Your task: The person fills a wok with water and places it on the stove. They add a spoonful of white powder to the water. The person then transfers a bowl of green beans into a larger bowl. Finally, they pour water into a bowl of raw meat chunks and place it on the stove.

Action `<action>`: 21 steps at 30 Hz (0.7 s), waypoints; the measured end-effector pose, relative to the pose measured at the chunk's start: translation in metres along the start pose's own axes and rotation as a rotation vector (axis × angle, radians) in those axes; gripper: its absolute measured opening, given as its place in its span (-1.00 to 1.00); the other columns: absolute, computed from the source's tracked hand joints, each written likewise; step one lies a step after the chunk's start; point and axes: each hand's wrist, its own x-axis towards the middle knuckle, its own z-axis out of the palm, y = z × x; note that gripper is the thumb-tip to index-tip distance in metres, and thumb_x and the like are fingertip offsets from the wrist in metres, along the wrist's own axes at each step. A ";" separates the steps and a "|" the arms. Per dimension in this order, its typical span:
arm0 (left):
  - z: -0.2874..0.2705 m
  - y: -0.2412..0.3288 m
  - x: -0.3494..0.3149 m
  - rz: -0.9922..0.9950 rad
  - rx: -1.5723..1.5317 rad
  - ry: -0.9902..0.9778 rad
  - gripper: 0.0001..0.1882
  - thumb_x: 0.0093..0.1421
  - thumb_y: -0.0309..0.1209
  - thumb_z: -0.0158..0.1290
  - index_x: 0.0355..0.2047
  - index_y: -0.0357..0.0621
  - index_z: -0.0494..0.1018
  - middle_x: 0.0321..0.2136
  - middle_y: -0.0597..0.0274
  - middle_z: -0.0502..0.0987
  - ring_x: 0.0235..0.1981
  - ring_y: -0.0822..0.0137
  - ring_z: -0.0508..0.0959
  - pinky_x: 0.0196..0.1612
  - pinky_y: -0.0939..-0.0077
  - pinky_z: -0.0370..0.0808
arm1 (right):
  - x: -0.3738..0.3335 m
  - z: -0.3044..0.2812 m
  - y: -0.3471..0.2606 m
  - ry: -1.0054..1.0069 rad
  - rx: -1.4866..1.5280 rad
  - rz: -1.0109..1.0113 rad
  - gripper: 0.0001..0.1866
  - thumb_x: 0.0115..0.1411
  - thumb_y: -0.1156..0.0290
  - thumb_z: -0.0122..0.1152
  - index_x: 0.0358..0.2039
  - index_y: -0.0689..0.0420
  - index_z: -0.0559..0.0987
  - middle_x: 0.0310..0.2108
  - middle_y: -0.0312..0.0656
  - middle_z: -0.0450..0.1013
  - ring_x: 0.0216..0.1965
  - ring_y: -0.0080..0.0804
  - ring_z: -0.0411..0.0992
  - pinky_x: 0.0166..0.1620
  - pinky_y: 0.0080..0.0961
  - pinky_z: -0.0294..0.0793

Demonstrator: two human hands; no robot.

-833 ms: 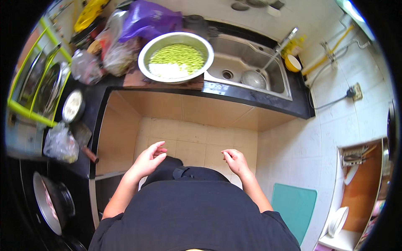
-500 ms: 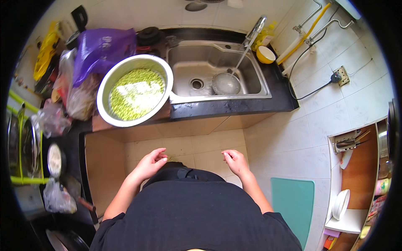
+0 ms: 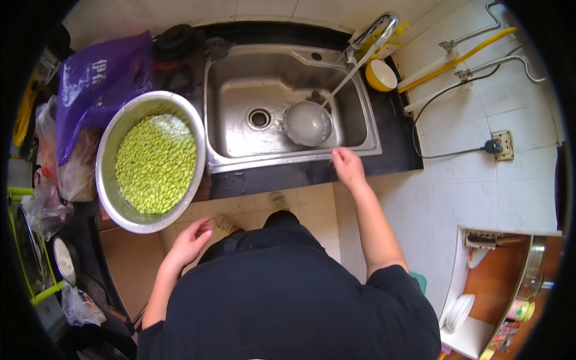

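Currently, L hand is hanging half-curled, empty, nr metal basin.
R hand is hovering nr front rim of sink, fingers bunched; can't tell if gripping. Basin w/ green beans is sitting on counter, L of sink; bowl in sink is catching water from tap.

Purple plastic bag, pale printed characters, smaller lettering just beneath them

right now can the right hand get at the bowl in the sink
Probably yes: the right hand is by the sink's front rim, close to the bowl, and nothing appears to stand between them but that rim.
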 end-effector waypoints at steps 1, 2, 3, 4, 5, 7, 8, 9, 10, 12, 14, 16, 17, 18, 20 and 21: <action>0.002 0.001 0.000 -0.028 -0.039 0.045 -0.55 0.14 -0.37 -0.05 0.03 -0.27 0.20 -0.17 0.13 0.41 -0.19 0.39 0.41 -0.09 0.54 0.33 | 0.031 -0.010 0.002 0.034 0.098 -0.002 -0.73 0.12 0.27 -0.03 -0.35 0.19 0.51 -0.50 -0.12 0.45 -0.41 -0.31 0.43 -0.30 -0.48 0.37; 0.004 0.003 0.001 -0.037 -0.076 0.097 -0.56 0.15 -0.38 -0.06 0.03 -0.27 0.20 -0.17 0.13 0.41 -0.20 0.39 0.41 -0.10 0.54 0.33 | 0.063 -0.017 0.006 0.050 0.272 0.057 -0.75 0.14 0.31 -0.05 -0.36 0.23 0.50 -0.56 -0.22 0.43 -0.49 -0.49 0.39 -0.37 -0.57 0.36; 0.008 0.009 0.000 -0.054 -0.114 0.156 -0.56 0.15 -0.39 -0.06 0.03 -0.26 0.20 -0.18 0.13 0.41 -0.20 0.40 0.41 -0.10 0.54 0.33 | 0.094 -0.030 0.001 0.055 0.399 0.092 -0.77 0.14 0.36 -0.07 -0.39 0.24 0.49 -0.59 -0.30 0.40 -0.54 -0.64 0.33 -0.45 -0.66 0.34; 0.016 0.013 -0.001 -0.074 -0.148 0.215 -0.57 0.15 -0.40 -0.07 0.03 -0.26 0.20 -0.18 0.14 0.41 -0.21 0.40 0.41 -0.11 0.55 0.33 | 0.131 -0.034 0.015 0.072 0.514 0.114 -0.78 0.14 0.38 -0.09 -0.43 0.23 0.49 -0.58 -0.30 0.40 -0.57 -0.65 0.32 -0.48 -0.69 0.32; 0.026 0.016 -0.002 -0.075 -0.205 0.270 -0.58 0.16 -0.40 -0.07 0.02 -0.26 0.19 -0.18 0.15 0.41 -0.21 0.41 0.41 -0.11 0.55 0.33 | 0.160 -0.041 0.007 0.084 0.484 0.140 -0.80 0.14 0.40 -0.10 -0.43 0.21 0.49 -0.59 -0.32 0.40 -0.58 -0.61 0.32 -0.48 -0.66 0.33; 0.048 0.029 0.001 -0.067 -0.300 0.376 -0.59 0.16 -0.42 -0.08 0.02 -0.25 0.19 -0.19 0.16 0.41 -0.22 0.41 0.41 -0.12 0.56 0.33 | 0.225 -0.047 0.020 0.008 0.396 0.094 -0.77 0.16 0.26 -0.10 -0.32 0.08 0.48 -0.49 -0.38 0.40 -0.52 -0.66 0.31 -0.55 -0.70 0.26; 0.061 0.033 0.003 -0.059 -0.339 0.393 -0.59 0.16 -0.41 -0.09 0.02 -0.24 0.18 -0.19 0.17 0.41 -0.22 0.43 0.41 -0.13 0.58 0.33 | 0.255 -0.052 0.022 -0.023 0.343 0.105 -0.73 0.17 0.23 -0.09 -0.26 0.09 0.48 -0.37 -0.33 0.42 -0.39 -0.61 0.33 -0.42 -0.65 0.30; 0.074 0.035 0.007 -0.073 -0.342 0.399 -0.59 0.17 -0.42 -0.08 0.02 -0.24 0.18 -0.18 0.16 0.40 -0.20 0.42 0.40 -0.11 0.58 0.33 | 0.276 -0.054 0.019 -0.063 0.475 -0.006 -0.69 0.18 0.21 -0.08 -0.17 0.12 0.45 -0.23 -0.26 0.41 -0.23 -0.54 0.33 -0.24 -0.60 0.30; 0.089 0.041 0.009 -0.079 -0.358 0.406 -0.59 0.17 -0.43 -0.09 0.02 -0.25 0.18 -0.18 0.16 0.40 -0.19 0.41 0.40 -0.10 0.58 0.32 | 0.292 -0.052 0.017 -0.014 0.594 -0.198 -0.66 0.17 0.32 -0.09 -0.06 0.17 0.39 -0.25 -0.24 0.41 -0.23 -0.49 0.33 -0.16 -0.59 0.27; 0.113 0.043 0.016 -0.089 -0.398 0.433 -0.60 0.17 -0.45 -0.09 0.02 -0.27 0.18 -0.18 0.15 0.40 -0.16 0.40 0.39 -0.06 0.57 0.31 | 0.297 -0.048 0.004 -0.042 0.698 -0.187 -0.67 0.17 0.34 -0.07 -0.08 0.21 0.37 -0.20 -0.16 0.39 -0.14 -0.48 0.30 -0.10 -0.59 0.24; 0.132 0.050 0.022 -0.118 -0.385 0.484 -0.60 0.17 -0.46 -0.10 0.02 -0.29 0.18 -0.17 0.14 0.40 -0.14 0.41 0.38 -0.03 0.57 0.30 | 0.294 -0.030 0.025 -0.011 0.672 -0.200 -0.78 0.17 0.39 -0.09 -0.24 0.22 0.41 -0.36 -0.18 0.41 -0.30 -0.47 0.35 -0.22 -0.55 0.31; 0.146 0.058 0.029 -0.124 -0.390 0.514 -0.60 0.16 -0.47 -0.10 0.02 -0.29 0.18 -0.17 0.13 0.40 -0.14 0.41 0.38 -0.03 0.57 0.29 | 0.287 0.012 0.085 0.169 0.289 -0.220 -0.79 0.12 0.34 -0.03 -0.36 0.25 0.40 -0.49 -0.10 0.39 -0.41 -0.29 0.36 -0.27 -0.45 0.34; 0.154 0.062 0.030 -0.136 -0.395 0.536 -0.60 0.16 -0.48 -0.09 0.02 -0.29 0.19 -0.17 0.13 0.40 -0.13 0.41 0.38 -0.03 0.57 0.29 | 0.267 0.019 0.090 0.071 0.024 -0.185 -0.66 0.06 0.20 0.04 -0.35 0.27 0.41 -0.42 -0.01 0.40 -0.36 -0.18 0.38 -0.25 -0.39 0.35; 0.159 0.067 0.032 -0.143 -0.385 0.538 -0.60 0.16 -0.49 -0.09 0.02 -0.29 0.19 -0.16 0.13 0.40 -0.13 0.41 0.38 -0.02 0.57 0.29 | 0.261 0.039 0.133 0.001 -0.128 -0.142 -0.54 0.00 0.09 0.08 -0.30 0.28 0.40 -0.35 0.02 0.41 -0.29 -0.15 0.40 -0.21 -0.38 0.35; 0.173 0.068 0.030 -0.108 -0.409 0.567 -0.60 0.15 -0.50 -0.09 0.02 -0.28 0.19 -0.17 0.14 0.40 -0.13 0.41 0.38 -0.03 0.57 0.29 | 0.236 0.042 0.127 -0.607 -0.088 0.306 -0.54 0.02 0.20 0.06 -0.17 0.26 0.28 -0.53 -0.05 0.41 -0.65 -0.33 0.41 -0.68 -0.46 0.33; 0.178 0.068 0.028 -0.087 -0.414 0.578 -0.60 0.15 -0.51 -0.08 0.02 -0.28 0.20 -0.17 0.14 0.40 -0.14 0.42 0.38 -0.04 0.57 0.29 | 0.230 0.046 0.133 -0.659 -0.046 0.305 -0.58 0.01 0.25 0.03 -0.19 0.26 0.27 -0.57 -0.08 0.39 -0.71 -0.37 0.37 -0.74 -0.49 0.27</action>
